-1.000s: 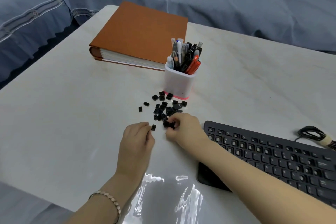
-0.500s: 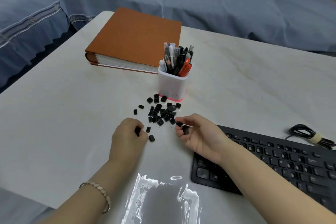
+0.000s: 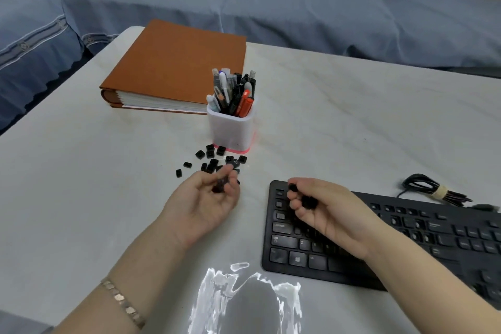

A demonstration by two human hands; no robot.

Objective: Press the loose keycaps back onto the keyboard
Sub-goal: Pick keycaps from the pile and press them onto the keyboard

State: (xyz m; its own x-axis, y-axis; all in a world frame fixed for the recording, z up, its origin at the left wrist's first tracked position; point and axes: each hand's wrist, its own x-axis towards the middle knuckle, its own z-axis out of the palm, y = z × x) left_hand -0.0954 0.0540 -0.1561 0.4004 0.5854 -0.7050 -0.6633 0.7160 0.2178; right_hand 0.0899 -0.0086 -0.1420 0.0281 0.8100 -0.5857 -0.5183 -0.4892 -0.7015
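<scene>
Hovering over keyboard [image 3: 406, 228] left end, right hand [image 3: 322, 209] curls round keycaps [image 3: 309, 202], ready for seating; left hand [image 3: 206, 198] cups more beside loose pile [image 3: 210, 154], supply close.

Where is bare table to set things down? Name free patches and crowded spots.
Free: the wide table stretch left of the loose keycaps, in front of the orange binder; and the stretch right of the pen holder, beyond the keyboard. Crowded: keycaps litter the strip from pen holder to left hand; the right hand hovers over the keyboard's left end.
</scene>
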